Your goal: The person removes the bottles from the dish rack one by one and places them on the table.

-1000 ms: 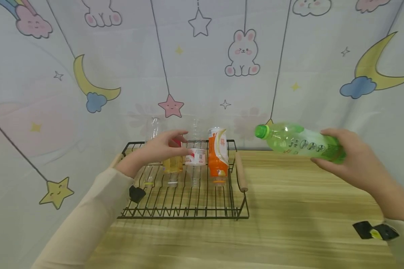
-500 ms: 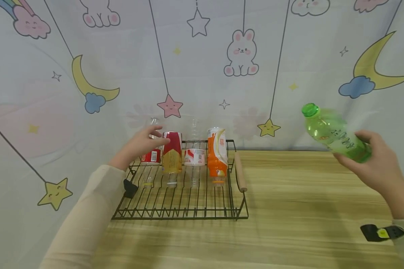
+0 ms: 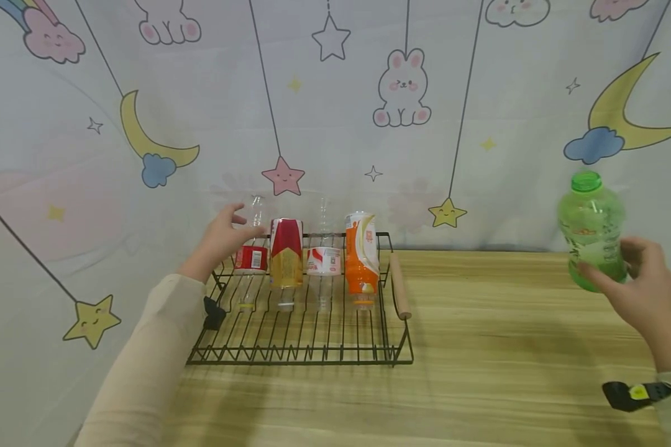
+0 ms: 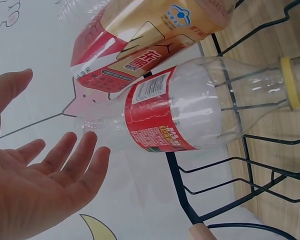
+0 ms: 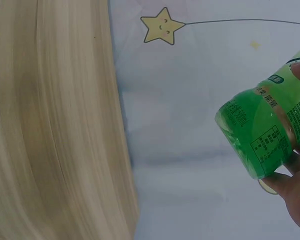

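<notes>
A green plastic bottle (image 3: 589, 233) is upright above the table's right side, gripped near its base by my right hand (image 3: 651, 295). The right wrist view shows the base of that green bottle (image 5: 262, 132) with fingers and thumb round it. My left hand (image 3: 220, 242) is beside a clear bottle with a red label (image 3: 251, 259), at the left end of a row. In the left wrist view, its relaxed fingers (image 4: 92, 165) are near the base of the red-labelled bottle (image 4: 157, 115), holding nothing. Bottles with a red-and-gold label (image 3: 287, 253), pink-and-white label (image 3: 324, 261) and orange-and-white label (image 3: 361, 251) lean alongside, necks down.
The bottles lean in a black wire rack (image 3: 291, 362) with a wooden handle (image 3: 399, 285) on its right side. Wood-grain table (image 3: 481, 372) extends in front and to the right. A white curtain (image 3: 335, 136) with cartoon prints hangs close behind.
My right hand has carried the green bottle to the right and turned it from nearly level to upright. My left hand has drawn back left from over the row, uncovering the red-and-gold and red-labelled bottles.
</notes>
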`<state>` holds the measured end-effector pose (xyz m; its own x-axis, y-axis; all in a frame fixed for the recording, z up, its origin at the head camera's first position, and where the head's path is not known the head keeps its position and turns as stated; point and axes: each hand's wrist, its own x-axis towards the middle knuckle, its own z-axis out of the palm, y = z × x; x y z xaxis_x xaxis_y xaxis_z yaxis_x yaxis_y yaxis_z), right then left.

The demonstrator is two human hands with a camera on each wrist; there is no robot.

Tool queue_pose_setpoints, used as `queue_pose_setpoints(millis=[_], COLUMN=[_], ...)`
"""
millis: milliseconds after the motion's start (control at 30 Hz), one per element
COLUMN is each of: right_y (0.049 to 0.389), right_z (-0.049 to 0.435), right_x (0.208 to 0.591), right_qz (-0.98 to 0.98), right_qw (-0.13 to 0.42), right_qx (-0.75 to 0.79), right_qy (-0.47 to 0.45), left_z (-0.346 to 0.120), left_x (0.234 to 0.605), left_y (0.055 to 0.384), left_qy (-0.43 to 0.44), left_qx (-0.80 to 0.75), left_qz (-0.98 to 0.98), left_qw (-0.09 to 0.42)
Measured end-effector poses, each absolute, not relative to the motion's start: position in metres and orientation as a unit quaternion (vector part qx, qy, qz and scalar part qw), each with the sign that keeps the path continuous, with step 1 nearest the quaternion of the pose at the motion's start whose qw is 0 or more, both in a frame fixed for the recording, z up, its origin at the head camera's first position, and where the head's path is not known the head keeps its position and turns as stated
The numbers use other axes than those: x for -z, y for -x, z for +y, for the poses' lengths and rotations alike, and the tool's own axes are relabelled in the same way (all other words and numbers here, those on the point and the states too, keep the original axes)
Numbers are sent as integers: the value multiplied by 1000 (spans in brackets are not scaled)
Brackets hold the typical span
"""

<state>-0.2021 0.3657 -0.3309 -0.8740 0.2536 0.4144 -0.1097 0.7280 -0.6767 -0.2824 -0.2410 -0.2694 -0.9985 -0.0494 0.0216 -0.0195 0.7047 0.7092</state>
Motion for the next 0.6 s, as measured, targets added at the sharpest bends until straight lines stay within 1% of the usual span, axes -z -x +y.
queue_pose_setpoints(millis=[133, 300, 600], right_y=[204, 206, 207], right_z=[371, 376, 387], right_x=[339, 349, 370], right_qz=[-896, -890, -868], right_qw=[225, 205, 202], right_qx=[-377, -396, -433], right_qy=[66, 97, 138], left_z=[-243, -248, -253], left_x=[272, 278, 288], left_y=[284, 286, 290], left_qy=[-44, -68, -89], left_qx=[397, 417, 420], left_qz=[-916, -905, -902], left_qw=[37, 48, 40])
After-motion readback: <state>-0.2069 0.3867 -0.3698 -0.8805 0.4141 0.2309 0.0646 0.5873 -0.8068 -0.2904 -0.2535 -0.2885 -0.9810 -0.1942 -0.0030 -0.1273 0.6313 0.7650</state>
